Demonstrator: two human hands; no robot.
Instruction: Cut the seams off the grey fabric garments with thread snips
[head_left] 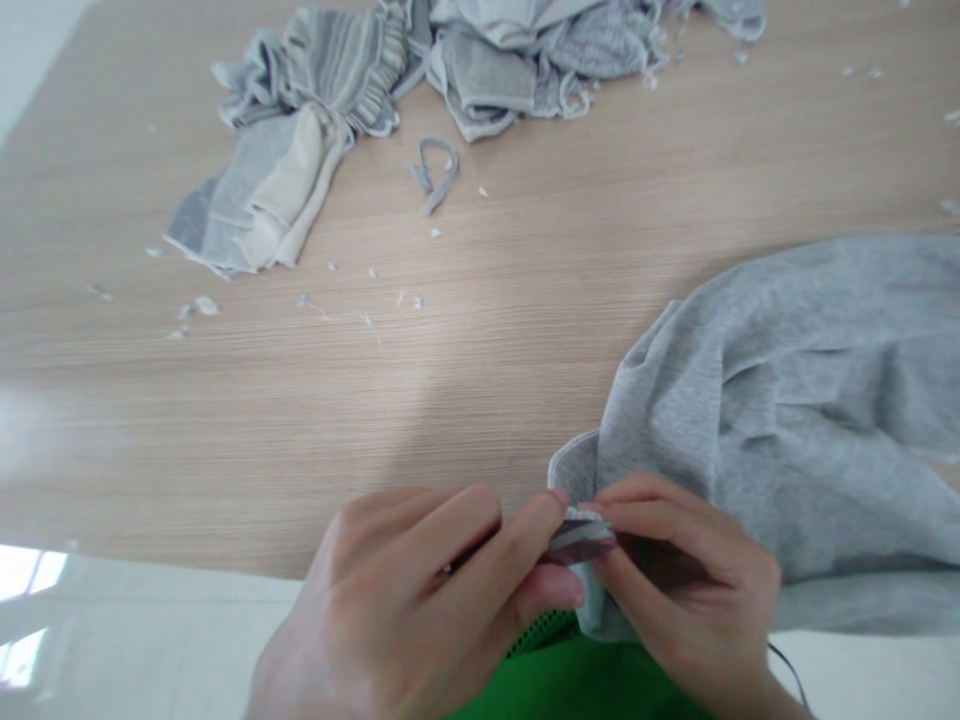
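Note:
Near the table's front edge, my left hand (442,590) is closed around a pair of small thread snips (579,538). Only their grey blades show, and the fingers cover the rest. My right hand (682,580) pinches the edge of a light grey knit garment (795,440) right at the blade tips. Whether the blades touch the cloth or a thread cannot be made out. The garment spreads to the right over the table, and part of it hangs over the front edge.
On the wood-grain table (300,420), a striped and pale cloth bundle (285,180) lies at the back left. A heap of grey cloth pieces (517,70) sits beside it. A loose grey strip (437,170) and scattered lint bits (206,305) lie in front.

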